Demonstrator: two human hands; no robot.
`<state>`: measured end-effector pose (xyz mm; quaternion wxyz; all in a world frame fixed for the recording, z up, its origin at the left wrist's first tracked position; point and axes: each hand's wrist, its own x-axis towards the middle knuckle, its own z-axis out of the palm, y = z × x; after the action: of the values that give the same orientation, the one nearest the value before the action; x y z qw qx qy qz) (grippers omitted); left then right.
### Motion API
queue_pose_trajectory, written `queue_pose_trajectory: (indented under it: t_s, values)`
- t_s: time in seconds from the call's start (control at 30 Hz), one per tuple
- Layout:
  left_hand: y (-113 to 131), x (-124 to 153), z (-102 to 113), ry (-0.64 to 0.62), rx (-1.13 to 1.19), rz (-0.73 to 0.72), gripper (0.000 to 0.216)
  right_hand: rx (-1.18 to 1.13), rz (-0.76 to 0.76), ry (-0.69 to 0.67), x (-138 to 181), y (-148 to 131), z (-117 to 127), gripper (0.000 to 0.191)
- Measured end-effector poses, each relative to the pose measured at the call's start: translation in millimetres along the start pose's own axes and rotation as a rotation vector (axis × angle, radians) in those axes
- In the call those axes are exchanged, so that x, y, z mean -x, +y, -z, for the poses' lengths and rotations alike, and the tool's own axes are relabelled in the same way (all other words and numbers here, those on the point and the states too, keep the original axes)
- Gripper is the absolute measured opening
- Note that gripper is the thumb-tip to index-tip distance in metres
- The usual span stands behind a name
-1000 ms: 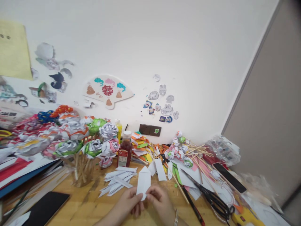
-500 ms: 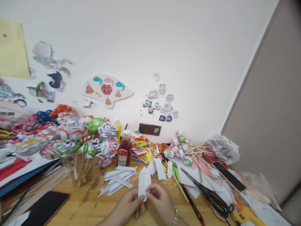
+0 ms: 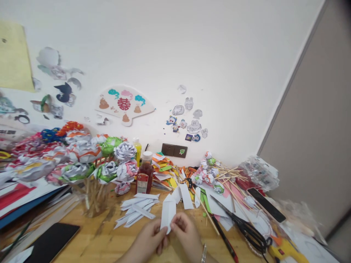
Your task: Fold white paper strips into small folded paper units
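Note:
A folded white paper strip (image 3: 168, 212) with a pointed top stands upright between my two hands, above the wooden table. My left hand (image 3: 154, 235) is closed on its lower left part, the thumb lying across the front. On the lower right edge, my right hand (image 3: 183, 227) pinches the same strip between thumb and fingers. Left of it lies a loose pile of folded white paper strips (image 3: 138, 210). Just behind stand or lean more white paper pieces (image 3: 187, 196).
Paper flowers on sticks (image 3: 82, 171) fill the left side, near a black phone (image 3: 53, 243). A red-brown bottle (image 3: 144, 175) stands behind the pile. On the right lie black scissors (image 3: 244, 224), a pen (image 3: 225, 237), another phone (image 3: 266, 205) and a yellow tool (image 3: 287, 252).
Both hands keep their hold on the paper strip. My right fingers have shifted very slightly along its lower right edge; the rest looks the same.

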<state>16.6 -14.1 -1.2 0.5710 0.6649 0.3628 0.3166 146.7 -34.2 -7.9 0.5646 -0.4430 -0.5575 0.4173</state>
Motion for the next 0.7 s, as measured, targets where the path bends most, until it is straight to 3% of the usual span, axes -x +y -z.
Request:
queue_pose_trajectory:
  t_s: [0.7]
  values:
    - [2.9,2.3,-3.2,0.001,-0.036,0.007,0.038,0.119,0.029,0.03,5.5,1.9,-3.0,0.003]
